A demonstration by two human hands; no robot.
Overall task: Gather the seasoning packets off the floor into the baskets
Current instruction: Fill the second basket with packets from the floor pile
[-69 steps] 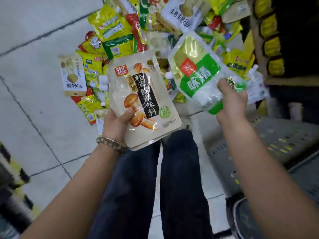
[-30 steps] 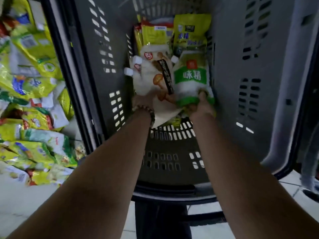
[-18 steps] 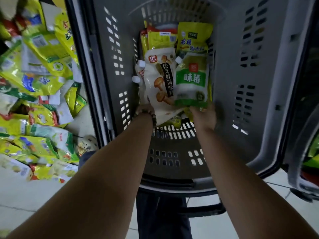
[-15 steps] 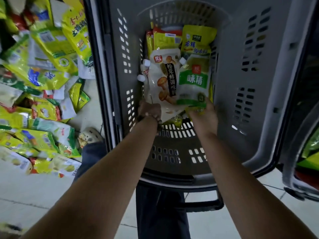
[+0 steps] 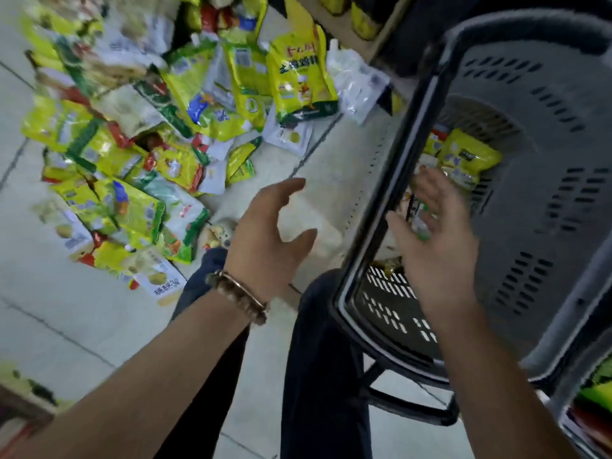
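A heap of seasoning packets (image 5: 159, 127), mostly yellow and green, covers the floor at upper left. A grey plastic basket (image 5: 546, 193) stands at right with several packets (image 5: 467, 160) lying in its bottom. My left hand (image 5: 268, 240), with a bead bracelet at the wrist, hovers empty over the floor between the heap and the basket, fingers spread. My right hand (image 5: 437, 233) is above the basket's near rim, fingers straight, holding nothing. The picture is blurred by motion.
My dark trouser legs (image 5: 318, 359) fill the lower middle. A shelf (image 5: 357, 24) with yellow goods runs along the top behind the heap. The edge of a second container with colourful packets (image 5: 596, 402) shows at lower right. Pale floor tiles (image 5: 66, 309) lie at left.
Both hands have let go of the mushroom packet and the green-white packet in the basket and lifted out. My left hand has swung left toward the floor heap; the view turned left.
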